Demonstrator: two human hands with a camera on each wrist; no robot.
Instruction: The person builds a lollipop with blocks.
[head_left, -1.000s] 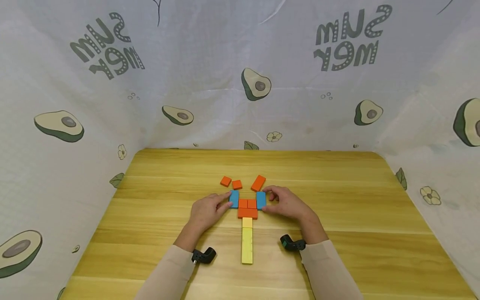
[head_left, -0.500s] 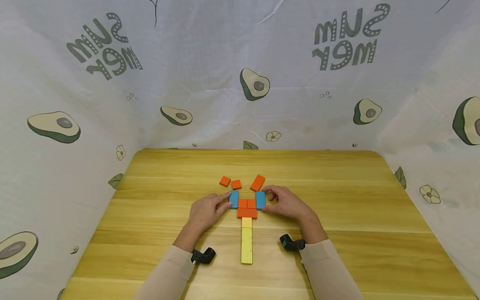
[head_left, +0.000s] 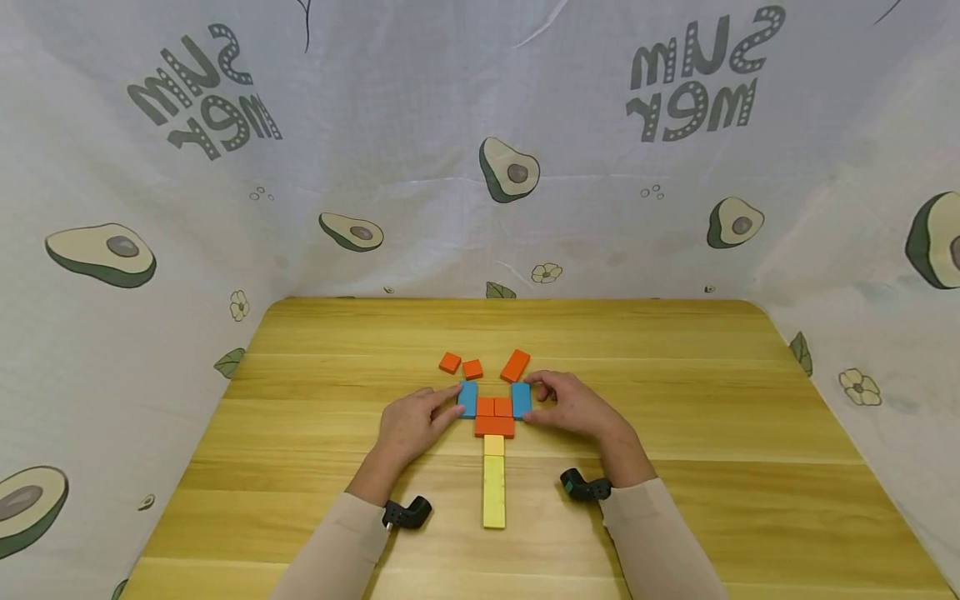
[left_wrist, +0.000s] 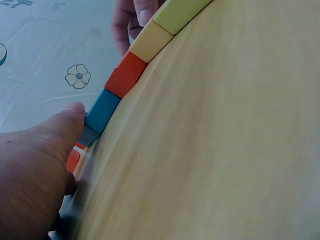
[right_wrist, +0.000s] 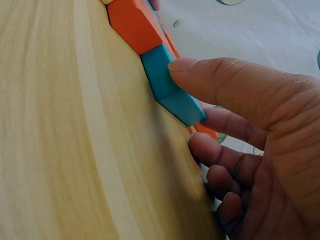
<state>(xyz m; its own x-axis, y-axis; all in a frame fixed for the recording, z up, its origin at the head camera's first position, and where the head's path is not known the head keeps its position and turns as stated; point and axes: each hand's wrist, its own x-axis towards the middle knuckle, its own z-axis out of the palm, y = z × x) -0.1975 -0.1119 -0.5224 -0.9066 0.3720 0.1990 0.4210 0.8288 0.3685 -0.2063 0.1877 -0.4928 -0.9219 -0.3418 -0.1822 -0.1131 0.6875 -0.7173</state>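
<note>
Two blue blocks lie flat on the wooden table, one at each side of a pair of small orange squares [head_left: 494, 407]. My left hand [head_left: 411, 425] pinches the left blue block [head_left: 468, 400], thumb at its near end and index finger at its far end. In the same way, my right hand [head_left: 573, 406] grips the right blue block [head_left: 521, 401]; the right wrist view has its thumb [right_wrist: 200, 75] against the near face. Below the squares come an orange rectangular block [head_left: 494, 427], a small light-orange square block [head_left: 493, 445] and a long yellow-green strip [head_left: 494, 492].
Beyond the blue blocks lie two loose orange squares, the left one [head_left: 450, 362] and the right one [head_left: 472, 369], and a tilted orange rectangle [head_left: 515, 365]. A printed avocado cloth [head_left: 420, 208] hangs behind the table [head_left: 675, 350]. Each wrist wears a black camera.
</note>
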